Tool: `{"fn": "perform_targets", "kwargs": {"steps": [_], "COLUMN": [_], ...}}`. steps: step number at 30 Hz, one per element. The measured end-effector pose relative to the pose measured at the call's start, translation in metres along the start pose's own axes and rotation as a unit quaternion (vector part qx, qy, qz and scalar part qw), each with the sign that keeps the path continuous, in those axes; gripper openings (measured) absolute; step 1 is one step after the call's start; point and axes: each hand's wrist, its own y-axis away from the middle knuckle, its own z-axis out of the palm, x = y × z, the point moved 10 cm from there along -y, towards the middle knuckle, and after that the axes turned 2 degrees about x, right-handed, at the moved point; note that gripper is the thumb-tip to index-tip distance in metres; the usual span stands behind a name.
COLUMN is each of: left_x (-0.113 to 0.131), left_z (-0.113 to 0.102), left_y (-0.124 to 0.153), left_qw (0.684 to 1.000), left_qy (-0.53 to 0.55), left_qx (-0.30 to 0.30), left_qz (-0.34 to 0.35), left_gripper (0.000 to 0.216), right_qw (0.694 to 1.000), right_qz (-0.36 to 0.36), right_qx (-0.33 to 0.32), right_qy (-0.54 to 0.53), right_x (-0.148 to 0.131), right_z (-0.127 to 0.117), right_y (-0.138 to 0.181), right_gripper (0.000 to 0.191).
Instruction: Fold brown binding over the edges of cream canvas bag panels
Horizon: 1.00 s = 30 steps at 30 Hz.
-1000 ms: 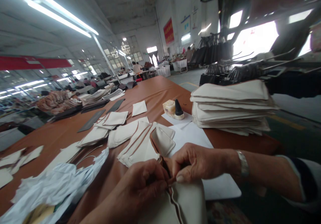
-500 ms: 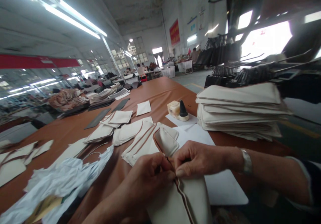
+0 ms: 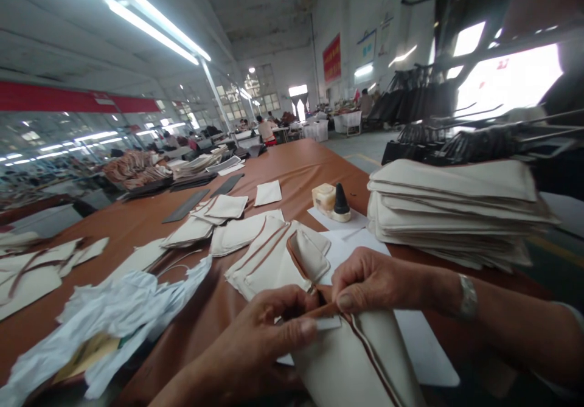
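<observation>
A cream leather panel point(image 3: 353, 367) with a brown-edged seam running down it lies under both hands at the table's near edge. My right hand point(image 3: 385, 282) is closed, thumb and forefinger pinching the brown strip point(image 3: 326, 311) at the panel's top end. My left hand point(image 3: 269, 331) grips the same end from the left, with its thumb on top and some fingers hidden beneath. Between the hands shows a small whitish flat piece point(image 3: 329, 323), its kind unclear. Just beyond them is a folded cream piece with brown edging point(image 3: 310, 255).
A tall stack of cream panels point(image 3: 451, 206) stands at the right. A pale block and black cone-topped bottle point(image 3: 340, 200) sit on white sheets behind my hands. Cream pieces point(image 3: 228, 206) and crumpled white wrapping point(image 3: 132, 303) lie leftward on the brown-covered table point(image 3: 301, 157).
My hands have drawn slightly apart. My left thumb has moved back from the seam, exposing the brown strip and the whitish piece. The whole view has shifted a little.
</observation>
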Motion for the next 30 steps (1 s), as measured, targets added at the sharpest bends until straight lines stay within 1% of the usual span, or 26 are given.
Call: {"fn": "perform_targets", "kwargs": {"steps": [2,5,8,12,14,15,16,17,18,19,20,21,22,24,26,27,30], "left_x": [-0.006,-0.018,-0.026,-0.026,-0.02,-0.015,-0.008,0.003,0.015,0.026,0.036,0.043,0.047,0.049,0.046,0.045,0.042], "left_z": [0.008,0.013,0.017,0.021,0.021,0.018,0.012,0.006,0.001,0.0,0.004,0.01,0.014,0.018,0.019,0.02,0.027], "left_y": [0.003,0.002,0.0,-0.002,-0.002,-0.001,0.0,0.003,0.008,0.015,0.021,0.027,0.032,0.038,0.041,0.041,0.044], "left_qw": [0.999,0.998,0.996,0.993,0.994,0.996,0.995,0.988,0.97,0.944,0.914,0.885,0.861,0.836,0.827,0.824,0.808], "left_qy": [0.033,0.054,0.081,0.109,0.106,0.084,0.044,-0.014,-0.083,-0.155,-0.218,-0.265,-0.293,-0.314,-0.322,-0.33,-0.366], "left_qx": [-0.01,-0.005,-0.006,-0.006,0.003,0.024,0.058,0.1,0.142,0.176,0.192,0.201,0.214,0.248,0.278,0.285,0.279], "left_qz": [-0.019,-0.043,-0.047,-0.037,-0.007,0.022,0.063,0.117,0.176,0.232,0.284,0.327,0.356,0.375,0.367,0.361,0.368], "left_gripper": [0.039,0.039,0.041,0.042,0.044,0.044,0.042,0.035,0.026,0.015,0.006,0.002,0.007,0.012,0.015,0.015,0.008], "right_qw": [1.0,1.0,1.0,1.0,1.0,1.0,1.0,1.0,1.0,0.999,0.999,0.999,0.999,0.999,0.999,0.999,0.998], "right_qz": [0.011,0.016,0.013,0.01,0.012,0.015,0.018,0.021,0.023,0.023,0.022,0.021,0.021,0.02,0.015,0.013,0.011], "right_qx": [-0.001,-0.004,-0.008,-0.014,-0.015,-0.011,-0.008,-0.005,-0.001,0.001,0.003,0.005,0.008,0.015,0.018,0.017,0.014], "right_qy": [0.007,0.001,0.001,-0.002,-0.008,-0.013,-0.017,-0.02,-0.021,-0.023,-0.025,-0.027,-0.03,-0.037,-0.041,-0.045,-0.058], "right_x": [0.001,0.0,0.001,0.002,0.003,0.004,0.005,0.007,0.008,0.009,0.011,0.011,0.012,0.012,0.01,0.009,0.007], "right_z": [0.001,0.004,0.006,0.007,0.007,0.007,0.007,0.006,0.006,0.006,0.007,0.008,0.008,0.009,0.01,0.011,0.014], "right_y": [0.001,0.002,0.004,0.006,0.007,0.007,0.007,0.007,0.006,0.006,0.005,0.005,0.005,0.004,0.005,0.005,0.005], "right_gripper": [0.043,0.042,0.042,0.042,0.043,0.043,0.043,0.043,0.043,0.043,0.044,0.044,0.045,0.045,0.044,0.043,0.042]}}
